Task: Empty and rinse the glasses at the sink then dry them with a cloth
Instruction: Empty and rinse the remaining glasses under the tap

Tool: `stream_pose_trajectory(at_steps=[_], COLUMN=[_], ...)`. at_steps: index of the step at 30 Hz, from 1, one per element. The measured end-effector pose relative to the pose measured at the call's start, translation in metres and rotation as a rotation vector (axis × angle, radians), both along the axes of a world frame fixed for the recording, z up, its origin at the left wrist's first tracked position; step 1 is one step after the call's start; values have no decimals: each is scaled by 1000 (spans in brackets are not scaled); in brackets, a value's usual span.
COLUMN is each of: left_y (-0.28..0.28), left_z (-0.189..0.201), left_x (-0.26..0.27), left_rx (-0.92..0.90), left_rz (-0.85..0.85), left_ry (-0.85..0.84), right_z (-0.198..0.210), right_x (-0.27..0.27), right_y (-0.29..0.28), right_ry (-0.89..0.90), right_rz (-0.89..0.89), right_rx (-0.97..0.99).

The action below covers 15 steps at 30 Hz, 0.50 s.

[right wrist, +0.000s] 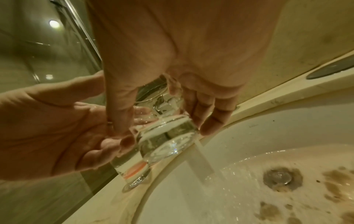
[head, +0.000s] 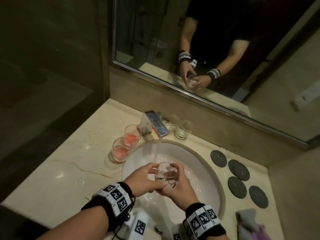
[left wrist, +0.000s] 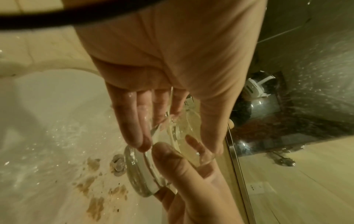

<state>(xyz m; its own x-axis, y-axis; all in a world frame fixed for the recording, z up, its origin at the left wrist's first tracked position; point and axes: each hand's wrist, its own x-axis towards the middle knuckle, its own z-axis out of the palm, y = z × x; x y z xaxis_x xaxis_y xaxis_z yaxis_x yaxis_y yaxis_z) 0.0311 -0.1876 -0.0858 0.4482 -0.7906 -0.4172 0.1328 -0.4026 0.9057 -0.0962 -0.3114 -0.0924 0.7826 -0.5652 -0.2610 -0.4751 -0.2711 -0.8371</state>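
Note:
Both hands hold one clear glass [head: 164,172] tilted over the white sink [head: 207,168], close to the water stream [head: 158,149] from the chrome tap [head: 156,125]. My left hand [head: 150,175] grips it from the left, with fingers and thumb on opposite sides [left wrist: 180,147]. Its thick base [left wrist: 141,174] points toward the basin. From the right, my right hand [head: 174,181] clasps the glass [right wrist: 168,145] between thumb and fingers [right wrist: 164,130]. Two glasses with pink liquid [head: 121,149] [head: 132,135] stand left of the tap. Two clear glasses [head: 184,129] [head: 172,121] stand to its right.
Several dark round coasters [head: 238,170] lie on the marble counter right of the sink. A grey and purple cloth [head: 247,220] lies at the counter's front right. Brown residue [right wrist: 268,210] spots the basin near the drain [right wrist: 281,177]. A mirror [head: 225,104] lines the back wall.

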Motion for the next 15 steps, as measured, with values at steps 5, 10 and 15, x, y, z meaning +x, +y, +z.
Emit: stream_pose_trajectory(at_steps=[5, 10, 15], left_y=[-4, -16, -31], left_z=[-1, -2, 0], left_x=[-5, -12, -18], left_rx=[103, 135, 141], left_rz=[77, 128, 185], left_ry=[31, 83, 102], right_z=[-5, -8, -6], right_x=[-4, 0, 13], right_y=[-23, -67, -108], right_ry=[-50, -69, -60], right_rz=[-153, -239, -257], right_rx=[-47, -111, -167])
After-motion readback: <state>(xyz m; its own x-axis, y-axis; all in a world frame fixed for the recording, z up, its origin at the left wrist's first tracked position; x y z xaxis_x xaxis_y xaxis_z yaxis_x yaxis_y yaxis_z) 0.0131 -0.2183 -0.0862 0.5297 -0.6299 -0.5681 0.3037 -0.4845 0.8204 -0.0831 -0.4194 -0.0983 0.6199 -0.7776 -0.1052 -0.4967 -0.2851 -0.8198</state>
